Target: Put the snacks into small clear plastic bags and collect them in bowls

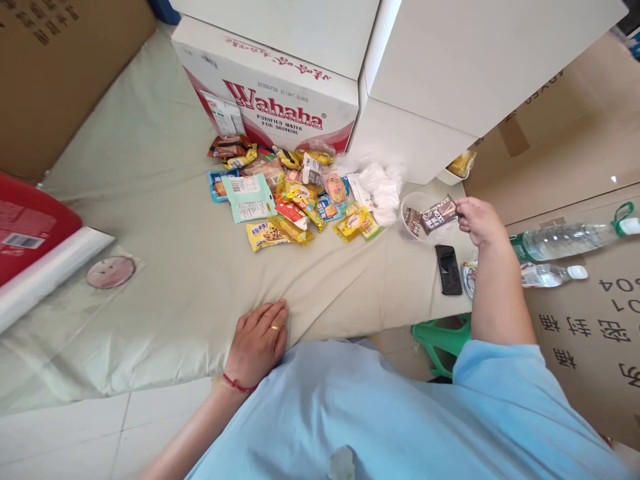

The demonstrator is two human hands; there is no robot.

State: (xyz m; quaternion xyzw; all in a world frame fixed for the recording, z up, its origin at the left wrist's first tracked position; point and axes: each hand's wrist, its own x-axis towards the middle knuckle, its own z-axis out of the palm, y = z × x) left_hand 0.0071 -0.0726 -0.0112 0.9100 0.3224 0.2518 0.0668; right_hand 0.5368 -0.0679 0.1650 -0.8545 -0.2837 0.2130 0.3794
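Note:
My right hand (479,220) pinches the right end of a brown cocoa snack packet (440,214), over a clear round bowl (406,230). Inside the bowl lies another brown packet (413,222). My left hand (257,339) rests flat on the cloth-covered table (180,280) near its front edge, fingers stretched out and holding nothing. Beyond it spreads a heap of wrapped snacks, among them a pale green packet (249,198), a yellow cookie packet (267,237) and a yellow wrapper (351,223). White crumpled plastic (383,190) sits between the heap and the bowl.
A Wahaha water carton (280,100) stands behind the snacks, beside white boxes (415,73). A black phone (449,270) lies near the right edge, with water bottles (570,241) farther right. A red container (35,230) is at left; a green stool (443,343) stands below.

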